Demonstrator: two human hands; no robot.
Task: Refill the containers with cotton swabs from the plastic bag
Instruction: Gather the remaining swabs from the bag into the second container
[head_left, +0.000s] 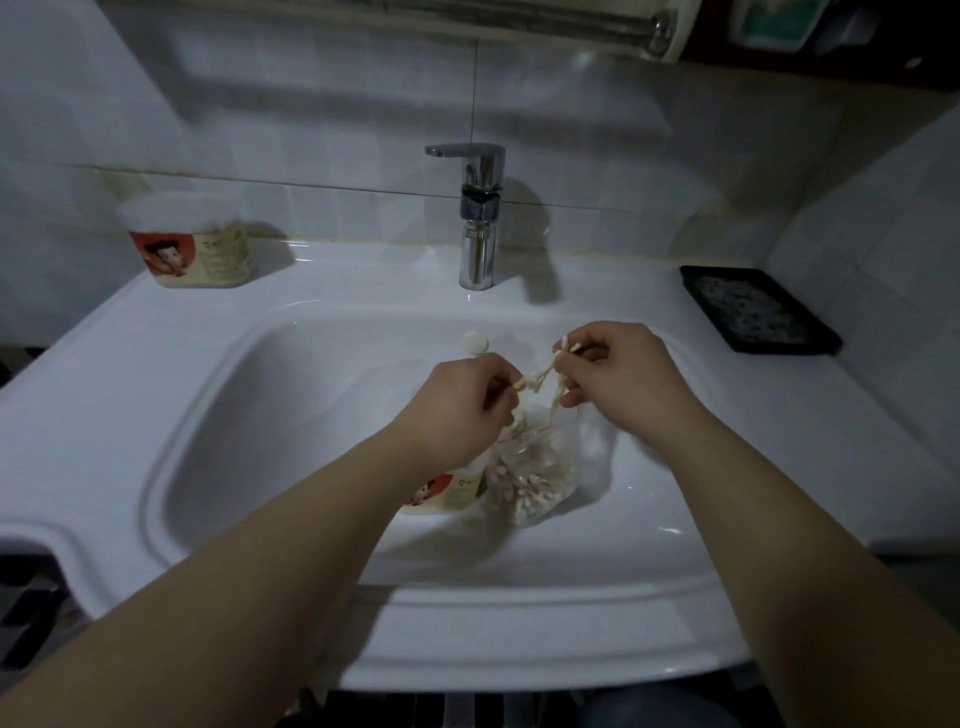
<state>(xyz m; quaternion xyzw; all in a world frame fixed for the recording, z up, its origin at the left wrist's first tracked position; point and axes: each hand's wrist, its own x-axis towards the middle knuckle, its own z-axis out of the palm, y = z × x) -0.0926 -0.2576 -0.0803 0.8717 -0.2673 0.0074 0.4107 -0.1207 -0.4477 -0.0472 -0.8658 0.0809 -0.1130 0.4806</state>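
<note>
So the left hand (470, 395) and right hand (618, 369) fingers pinch wooden cotton swabs (540, 382) over the clear plastic bag (535, 478); left wrist half-hides a red-labelled round tub (449, 493) in the white sink (291, 415).

Both forearms (291, 561) bare to frame edge; left hand (467, 397), right hand (618, 371) bare; dark bluish clothing (660, 709) glimpsed at bottom.

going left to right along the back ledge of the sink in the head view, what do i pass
labelled container → chrome faucet → black tray
</note>
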